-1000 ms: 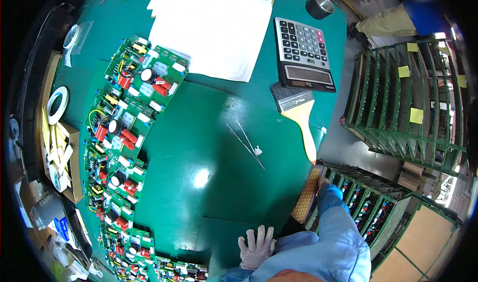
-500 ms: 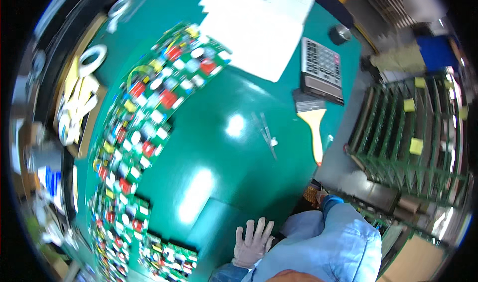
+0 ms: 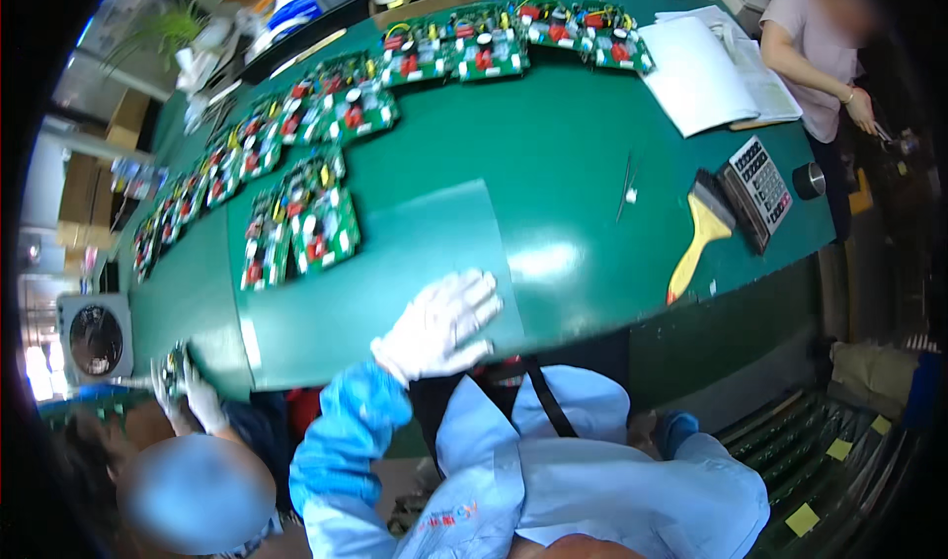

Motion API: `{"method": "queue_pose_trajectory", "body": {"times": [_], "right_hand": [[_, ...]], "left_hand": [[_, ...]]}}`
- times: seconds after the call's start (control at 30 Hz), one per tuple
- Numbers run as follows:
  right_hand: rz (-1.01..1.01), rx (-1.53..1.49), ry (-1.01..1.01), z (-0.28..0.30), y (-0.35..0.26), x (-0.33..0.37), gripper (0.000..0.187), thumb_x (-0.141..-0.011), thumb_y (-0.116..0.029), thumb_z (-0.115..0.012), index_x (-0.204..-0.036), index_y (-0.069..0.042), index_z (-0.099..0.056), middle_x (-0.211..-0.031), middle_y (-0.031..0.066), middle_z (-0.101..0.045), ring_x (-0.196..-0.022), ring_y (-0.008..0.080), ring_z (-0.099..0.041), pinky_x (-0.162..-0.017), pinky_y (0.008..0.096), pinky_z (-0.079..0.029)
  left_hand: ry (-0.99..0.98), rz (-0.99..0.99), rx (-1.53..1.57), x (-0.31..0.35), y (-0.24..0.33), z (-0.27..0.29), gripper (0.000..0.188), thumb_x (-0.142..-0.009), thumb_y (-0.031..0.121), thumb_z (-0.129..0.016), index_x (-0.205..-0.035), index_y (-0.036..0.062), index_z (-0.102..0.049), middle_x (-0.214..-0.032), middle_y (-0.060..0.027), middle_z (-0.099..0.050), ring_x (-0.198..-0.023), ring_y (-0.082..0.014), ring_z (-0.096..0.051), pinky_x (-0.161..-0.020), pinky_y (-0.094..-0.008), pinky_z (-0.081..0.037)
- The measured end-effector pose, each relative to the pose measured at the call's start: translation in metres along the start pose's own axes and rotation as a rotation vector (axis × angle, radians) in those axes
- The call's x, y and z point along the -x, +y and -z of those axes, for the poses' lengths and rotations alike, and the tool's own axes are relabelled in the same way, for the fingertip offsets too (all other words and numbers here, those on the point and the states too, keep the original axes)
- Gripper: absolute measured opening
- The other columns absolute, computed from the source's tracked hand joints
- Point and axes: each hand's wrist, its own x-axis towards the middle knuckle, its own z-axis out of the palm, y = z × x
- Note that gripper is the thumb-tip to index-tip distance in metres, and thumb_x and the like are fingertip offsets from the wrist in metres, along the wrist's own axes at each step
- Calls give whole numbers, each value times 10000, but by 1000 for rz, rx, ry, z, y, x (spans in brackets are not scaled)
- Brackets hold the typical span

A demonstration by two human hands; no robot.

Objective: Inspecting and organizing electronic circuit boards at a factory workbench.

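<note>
My left hand (image 3: pixel 444 327), in a white glove, is over the near edge of the green table (image 3: pixel 573 184), fingers stretched out and holding nothing. Beneath and beyond it lies a clear sheet (image 3: pixel 425 228) on the tabletop. Two green circuit boards (image 3: pixel 321 233) with red, yellow and white parts stand closest to that hand, beyond it to the left. My right arm's blue cuff (image 3: pixel 679 429) shows low beside my body, off the table; its hand does not show clearly.
More circuit boards (image 3: pixel 484 55) line the table's far side. Tweezers (image 3: pixel 624 189), a yellow-handled brush (image 3: pixel 703 233), a calculator (image 3: pixel 760 186) and papers (image 3: pixel 696 75) lie to the right. Co-workers are at the lower left, with gloved hands (image 3: pixel 197 396), and upper right.
The view has swung left, so the boards now stretch across the far side and a co-worker shows at lower left. My left hand remains open, now lying more sideways at the table edge.
</note>
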Motion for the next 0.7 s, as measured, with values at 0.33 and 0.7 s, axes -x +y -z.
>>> {"method": "queue_pose_trajectory", "body": {"times": [0.33,0.7], "right_hand": [[-682,-1046,185,133,-25,-124,318,-873,-287,-515,-962,-31,-682,-916,225,-674,-811,366,-665,-727,433,-548],[-629,-1597,484,308,2,-95,367,-987,-258,-416,-1212,-4,-557,-700,116,-656,-414,168,-539,-392,296,-437]], "left_hand": [[190,88,-366,0,22,-8,427,-842,273,-622,-1207,56,-579,-1342,-134,-511,-1262,-325,-470,-1023,-441,-405],[409,258,-456,40,35,-1,376,-845,195,-628,-1198,72,-587,-1281,-124,-553,-1217,-313,-508,-994,-424,-423]]}}
